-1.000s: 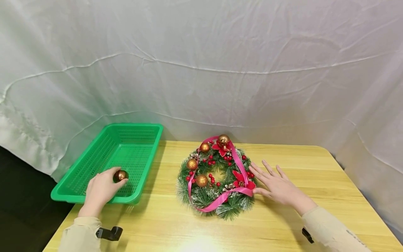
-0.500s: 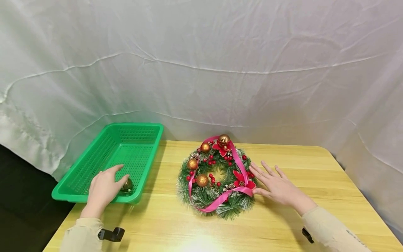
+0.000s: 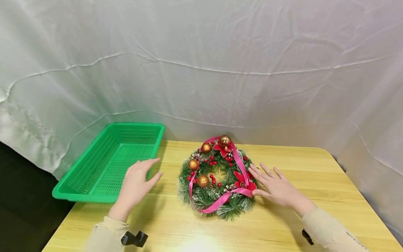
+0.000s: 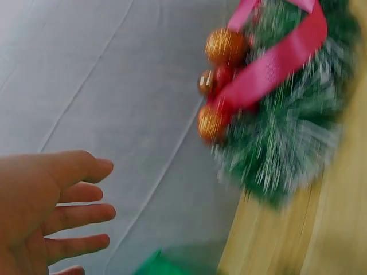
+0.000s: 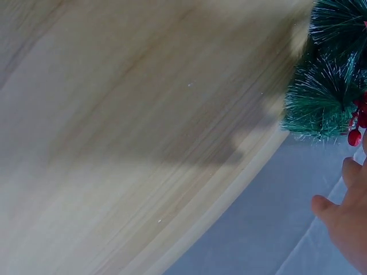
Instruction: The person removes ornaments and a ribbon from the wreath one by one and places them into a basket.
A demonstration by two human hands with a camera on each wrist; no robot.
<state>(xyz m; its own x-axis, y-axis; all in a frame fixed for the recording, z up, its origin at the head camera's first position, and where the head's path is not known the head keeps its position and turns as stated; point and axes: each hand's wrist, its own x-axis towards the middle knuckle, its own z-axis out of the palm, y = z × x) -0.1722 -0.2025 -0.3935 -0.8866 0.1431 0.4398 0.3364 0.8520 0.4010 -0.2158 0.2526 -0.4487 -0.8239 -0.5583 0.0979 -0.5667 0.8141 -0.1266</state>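
Note:
A green wreath (image 3: 233,209) with frosted tips, red berries, red flowers and a pink ribbon (image 3: 217,204) lies mid-table. Shiny copper-coloured and glittery gold baubles (image 3: 203,180) sit on its left and top. My left hand (image 3: 134,185) is in the air over the right side of the green basket (image 3: 82,197), fingers spread and nothing held. In the left wrist view the wreath (image 4: 281,143) appears ahead of that hand (image 4: 51,212). My right hand (image 3: 278,189) touches the wreath's right edge with outstretched fingers, beside a red flower (image 3: 245,183).
The perforated basket stands at the table's left side, its near corner reaching past the edge. Behind the wooden table (image 3: 302,164) hangs a pale cloth (image 3: 220,70). A black wrist camera mount (image 3: 134,239) sits on the left sleeve.
My left hand let go of a copper bauble inside the basket, then moved right toward the wreath. It now hides that bauble in the head view. The right hand stayed at the wreath.

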